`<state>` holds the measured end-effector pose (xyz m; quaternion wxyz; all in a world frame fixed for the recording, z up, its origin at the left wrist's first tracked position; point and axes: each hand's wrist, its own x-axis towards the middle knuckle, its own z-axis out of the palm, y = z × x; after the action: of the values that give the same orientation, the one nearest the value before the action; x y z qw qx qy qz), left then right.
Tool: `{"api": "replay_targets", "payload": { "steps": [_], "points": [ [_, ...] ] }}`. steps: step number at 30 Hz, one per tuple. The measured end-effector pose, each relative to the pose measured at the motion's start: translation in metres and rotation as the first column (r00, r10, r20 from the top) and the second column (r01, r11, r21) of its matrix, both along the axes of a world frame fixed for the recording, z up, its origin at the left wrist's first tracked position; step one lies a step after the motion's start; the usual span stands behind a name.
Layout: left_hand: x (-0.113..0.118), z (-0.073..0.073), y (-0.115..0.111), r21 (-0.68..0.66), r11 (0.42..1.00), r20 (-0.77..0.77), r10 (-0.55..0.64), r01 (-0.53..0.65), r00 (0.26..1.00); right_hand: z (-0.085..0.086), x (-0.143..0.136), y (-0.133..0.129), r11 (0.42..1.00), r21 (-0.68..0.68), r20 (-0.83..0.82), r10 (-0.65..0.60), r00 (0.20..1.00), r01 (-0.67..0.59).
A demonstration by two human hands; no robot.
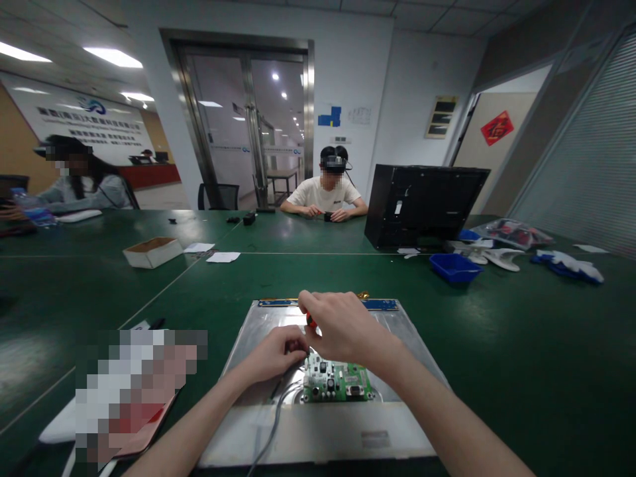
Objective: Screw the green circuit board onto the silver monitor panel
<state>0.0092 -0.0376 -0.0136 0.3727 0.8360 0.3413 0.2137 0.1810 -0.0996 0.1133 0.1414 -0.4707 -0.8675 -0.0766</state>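
A flat metal display panel (407, 371) lies on the table in front of me, with a green circuit board (342, 383) on its back. My right hand (342, 324) is closed around the red and dark handle of a screwdriver (311, 320), held upright over the board's upper left corner; its tip is hidden. Close beside it, my left hand (278, 351) has its fingers curled together at the same corner. What they pinch, if anything, is hidden. Grey cables (276, 417) run from the board's left side toward me. A blue strip board (382, 305) lines the panel's far edge.
To the left are a partly blurred pink and white item (154, 430) and an open white box (153, 254). A black monitor housing (427, 205), a blue tray (455, 267) and gloves (569, 265) are on the right. Another person (325, 192) sits opposite.
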Motion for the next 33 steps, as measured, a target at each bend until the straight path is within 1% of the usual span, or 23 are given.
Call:
{"api": "replay_targets", "payload": {
  "steps": [3,7,10,12,17,21,25,30,33],
  "points": [
    [0.0008,0.0008,-0.0010,-0.010,1.000,0.019,-0.005,0.006,1.000,-0.0002,0.0005,-0.0005,1.000,0.002,0.002,0.011,1.000,-0.011],
    [0.0011,0.0002,-0.0018,-0.024,0.999,0.020,0.025,-0.024,1.000,-0.0008,-0.0023,0.0012,0.999,0.005,0.052,-0.049,0.997,0.049],
    [0.0003,-0.0003,-0.0014,-0.019,1.000,-0.001,0.017,-0.017,1.000,-0.0001,-0.0044,0.0019,0.997,0.003,0.082,-0.079,0.993,0.079],
    [-0.0002,-0.0002,-0.0010,-0.005,1.000,0.009,0.007,-0.007,1.000,0.0005,-0.0043,0.0014,0.997,0.001,0.070,-0.071,0.995,0.071],
    [0.0004,0.0001,-0.0005,0.004,1.000,0.022,-0.007,0.007,1.000,0.0003,-0.0007,-0.0006,1.000,-0.016,-0.007,0.002,1.000,-0.002],
    [0.0008,-0.0016,-0.0006,-0.019,1.000,0.047,0.002,-0.002,0.999,-0.0022,-0.0001,0.0010,1.000,0.012,0.000,-0.015,1.000,0.015],
    [-0.0002,-0.0034,0.0002,-0.033,0.999,0.013,0.006,-0.005,1.000,-0.0027,-0.0015,0.0022,0.999,0.018,0.024,-0.047,0.999,0.047],
    [-0.0003,-0.0014,0.0005,-0.007,1.000,0.023,-0.014,0.015,1.000,0.0007,-0.0010,-0.0013,1.000,-0.007,0.002,0.001,1.000,-0.001],
    [0.0003,-0.0001,-0.0002,-0.007,1.000,0.026,-0.009,0.009,1.000,0.0009,-0.0009,-0.0012,1.000,-0.010,0.018,0.012,1.000,-0.012]
  ]
}}
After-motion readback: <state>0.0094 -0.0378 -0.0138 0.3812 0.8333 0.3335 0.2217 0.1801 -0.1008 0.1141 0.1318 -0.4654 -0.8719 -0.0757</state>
